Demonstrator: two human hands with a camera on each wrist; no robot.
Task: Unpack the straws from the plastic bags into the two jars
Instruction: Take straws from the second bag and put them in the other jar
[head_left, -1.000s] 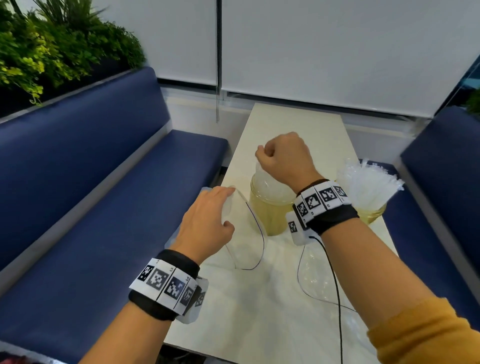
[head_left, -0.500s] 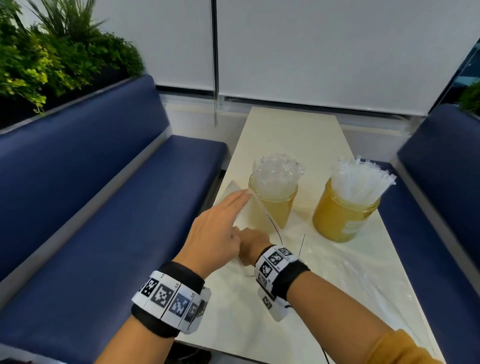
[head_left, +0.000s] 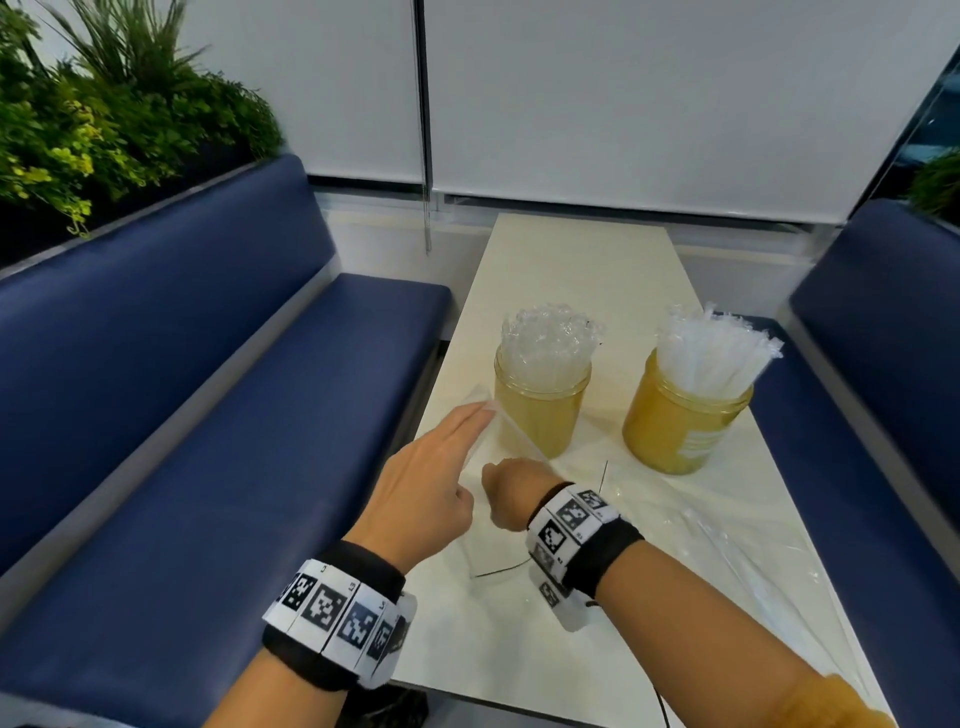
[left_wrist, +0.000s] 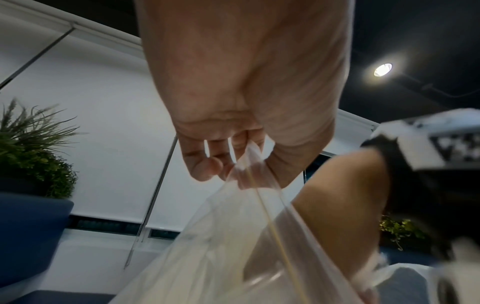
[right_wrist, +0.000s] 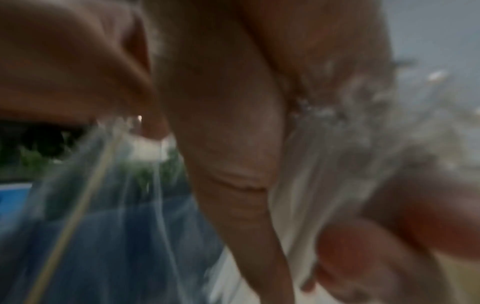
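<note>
Two amber jars stand mid-table: the left jar (head_left: 540, 415) is packed with clear straws (head_left: 548, 338), the right jar (head_left: 680, 431) with white wrapped straws (head_left: 711, 348). An empty clear plastic bag (head_left: 485, 543) is held up just in front of the left jar. My left hand (head_left: 447, 462) pinches its upper edge between thumb and straight fingers; the left wrist view shows that hand (left_wrist: 233, 160) and the bag (left_wrist: 233, 246) hanging below it. My right hand (head_left: 511, 488) is curled against the bag's lower part. In the blurred right wrist view its fingers (right_wrist: 363, 246) curl round the bag's plastic (right_wrist: 103, 205).
A second flattened clear bag (head_left: 737, 545) lies on the white table (head_left: 582, 260) to the right, in front of the right jar. Blue benches (head_left: 234, 467) run along both sides. Plants (head_left: 104, 119) stand behind the left bench.
My right hand came down from above the left jar to the bag beside my left hand. The left hand's fingers straightened along the bag. Little has moved in the last half second.
</note>
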